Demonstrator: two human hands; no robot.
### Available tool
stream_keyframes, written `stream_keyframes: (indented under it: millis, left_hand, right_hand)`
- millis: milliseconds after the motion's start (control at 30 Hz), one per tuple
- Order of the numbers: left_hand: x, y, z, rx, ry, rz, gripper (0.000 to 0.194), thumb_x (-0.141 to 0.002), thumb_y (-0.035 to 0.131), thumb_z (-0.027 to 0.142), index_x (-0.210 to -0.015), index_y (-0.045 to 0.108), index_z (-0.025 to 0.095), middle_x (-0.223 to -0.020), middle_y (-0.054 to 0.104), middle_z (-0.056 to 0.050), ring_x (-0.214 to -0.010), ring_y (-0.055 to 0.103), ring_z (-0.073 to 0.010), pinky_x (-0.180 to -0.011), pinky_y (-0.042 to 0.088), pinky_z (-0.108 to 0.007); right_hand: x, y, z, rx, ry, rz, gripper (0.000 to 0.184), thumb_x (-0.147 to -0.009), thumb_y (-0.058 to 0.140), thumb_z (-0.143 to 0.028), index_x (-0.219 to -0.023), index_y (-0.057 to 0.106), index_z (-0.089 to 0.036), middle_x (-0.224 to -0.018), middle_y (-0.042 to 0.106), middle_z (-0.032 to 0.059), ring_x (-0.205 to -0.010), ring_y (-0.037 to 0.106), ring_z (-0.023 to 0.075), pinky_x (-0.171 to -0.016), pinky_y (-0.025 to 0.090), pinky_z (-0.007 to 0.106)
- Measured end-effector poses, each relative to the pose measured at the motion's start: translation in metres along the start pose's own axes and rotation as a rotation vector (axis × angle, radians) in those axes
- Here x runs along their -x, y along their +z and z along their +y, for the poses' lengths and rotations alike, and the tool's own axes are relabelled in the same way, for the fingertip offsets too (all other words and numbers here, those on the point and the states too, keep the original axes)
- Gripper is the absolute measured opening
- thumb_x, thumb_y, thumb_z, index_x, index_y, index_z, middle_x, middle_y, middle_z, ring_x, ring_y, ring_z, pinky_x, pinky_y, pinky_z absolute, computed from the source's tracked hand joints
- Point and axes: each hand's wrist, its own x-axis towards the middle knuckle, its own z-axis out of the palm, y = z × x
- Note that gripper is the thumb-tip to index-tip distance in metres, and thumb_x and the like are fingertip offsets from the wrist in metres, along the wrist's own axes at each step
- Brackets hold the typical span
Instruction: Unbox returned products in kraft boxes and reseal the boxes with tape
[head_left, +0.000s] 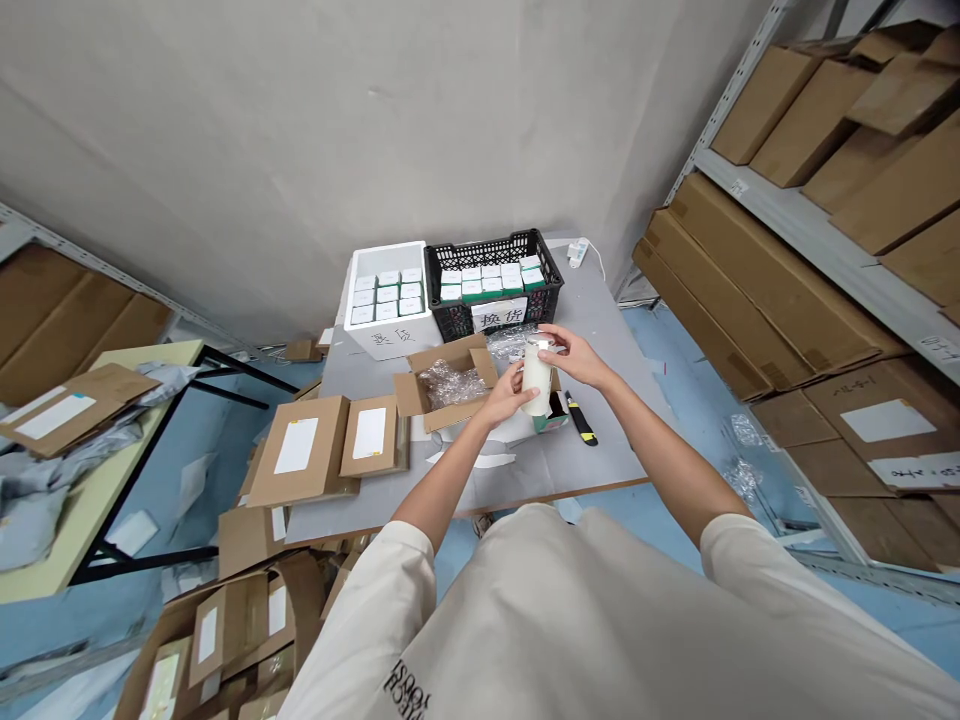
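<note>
Upright over the table I hold a white cylindrical bottle (535,378) with a clear upper part. My left hand (506,396) is closed around its lower side. At the top, the fingers of my right hand (574,356) grip its rim and side. Just below the bottle, partly hidden by it, sits a small green box (553,421). An opened cardboard box (448,380) with bubble wrap (452,384) inside stands to the left of my hands. To the right lies a yellow and black utility knife (580,418).
Behind my hands, a black plastic crate (493,322) and a white foam box (390,333) hold several small white-topped boxes. Closed cartons (300,450) sit at the table's left edge. A white plug adapter (577,252) lies at the back right. Shelves with cartons (765,290) rise on the right.
</note>
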Motion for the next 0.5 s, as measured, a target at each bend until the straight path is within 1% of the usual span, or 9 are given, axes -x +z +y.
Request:
stream_keyframes:
  millis: [100,167,233,300,333,400,500]
  left_hand:
    - [-0.006,0.007,-0.002,-0.037,0.009,-0.043,0.089,-0.079,0.085,0.049,-0.151,0.041,0.021,-0.141,0.063,-0.018,-0.128,0.063,-0.0312,-0.107,0.05,-0.05]
    - [-0.01,0.011,-0.007,-0.118,0.03,-0.03,0.082,-0.081,0.083,0.047,-0.148,0.046,0.02,-0.141,0.062,-0.017,-0.129,0.061,-0.0308,-0.109,0.049,-0.049]
    - [-0.012,0.013,-0.013,-0.274,0.047,0.016,0.07,-0.084,0.08,0.044,-0.142,0.052,0.02,-0.139,0.063,-0.016,-0.128,0.061,-0.0299,-0.109,0.048,-0.048]
    - [-0.01,0.013,-0.019,-0.5,0.067,0.058,0.055,-0.087,0.075,0.039,-0.136,0.057,0.021,-0.135,0.064,-0.014,-0.125,0.061,-0.0294,-0.108,0.047,-0.049]
    - [-0.009,0.012,-0.023,-0.626,0.084,0.058,0.049,-0.089,0.072,0.036,-0.134,0.059,0.021,-0.135,0.064,-0.013,-0.126,0.06,-0.0297,-0.109,0.046,-0.049]
    - [-0.005,0.013,-0.03,-0.871,0.117,0.006,0.041,-0.091,0.068,0.03,-0.131,0.062,0.023,-0.138,0.06,-0.013,-0.132,0.055,-0.0316,-0.112,0.042,-0.051]
    - [-0.004,0.016,-0.042,-1.138,0.126,-0.129,0.044,-0.089,0.069,0.027,-0.133,0.062,0.024,-0.147,0.052,-0.013,-0.141,0.044,-0.0354,-0.116,0.036,-0.054]
  right_hand:
    - [0.004,-0.011,0.001,0.02,0.009,0.036,0.066,-0.076,0.084,-0.052,-0.133,0.067,-0.023,-0.131,0.07,0.0098,-0.121,0.064,0.03,-0.097,0.054,0.042]
    - [0.007,-0.018,0.001,0.039,0.014,0.095,0.064,-0.074,0.084,-0.052,-0.129,0.069,-0.022,-0.127,0.072,0.0101,-0.117,0.065,0.0293,-0.096,0.055,0.042]
    - [0.012,-0.026,0.002,0.069,0.021,0.16,0.063,-0.073,0.085,-0.052,-0.125,0.071,-0.02,-0.123,0.073,0.0107,-0.112,0.066,0.029,-0.096,0.055,0.043]
    - [0.017,-0.034,0.004,0.107,0.032,0.221,0.063,-0.071,0.086,-0.053,-0.123,0.071,-0.019,-0.119,0.074,0.0112,-0.108,0.067,0.0288,-0.096,0.055,0.044]
    - [0.019,-0.038,0.006,0.125,0.038,0.252,0.064,-0.07,0.086,-0.053,-0.122,0.072,-0.019,-0.118,0.074,0.0113,-0.107,0.067,0.0288,-0.096,0.055,0.045]
    - [0.024,-0.046,0.01,0.158,0.049,0.299,0.065,-0.07,0.086,-0.053,-0.123,0.072,-0.018,-0.117,0.074,0.0117,-0.106,0.067,0.0286,-0.096,0.055,0.045]
    - [0.03,-0.055,0.019,0.191,0.056,0.332,0.067,-0.07,0.085,-0.052,-0.125,0.071,-0.018,-0.118,0.073,0.0119,-0.106,0.067,0.0281,-0.096,0.056,0.045]
